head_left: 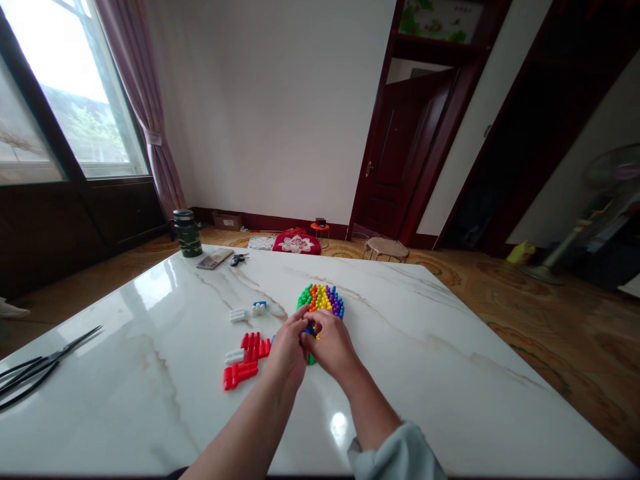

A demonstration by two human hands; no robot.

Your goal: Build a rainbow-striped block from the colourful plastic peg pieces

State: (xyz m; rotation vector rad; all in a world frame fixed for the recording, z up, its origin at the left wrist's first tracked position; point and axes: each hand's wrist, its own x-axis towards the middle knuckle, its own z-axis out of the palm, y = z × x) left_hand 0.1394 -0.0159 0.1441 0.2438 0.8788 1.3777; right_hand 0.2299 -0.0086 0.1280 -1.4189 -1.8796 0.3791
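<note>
My left hand (291, 341) and my right hand (331, 340) meet over the near part of a colourful knobbly plastic piece (321, 297) on the table. Green, orange, yellow, purple and blue rounded knobs make up its surface. The fingers of both hands are closed in a pinch, tip to tip. Whatever lies between them is too small or covered to name. Beside my left hand lie red ribbed plastic pieces (256, 347) and a white ribbed piece (235, 357). A bit of blue shows right behind that hand.
The white marble-patterned table (425, 373) carries another white piece (237, 315), a blue-and-white piece (259, 308), black-handled scissors (50, 360), a phone (215, 259), keys (239, 259) and a camouflage flask (187, 233). Beyond its far edge stands a round stool (386, 249).
</note>
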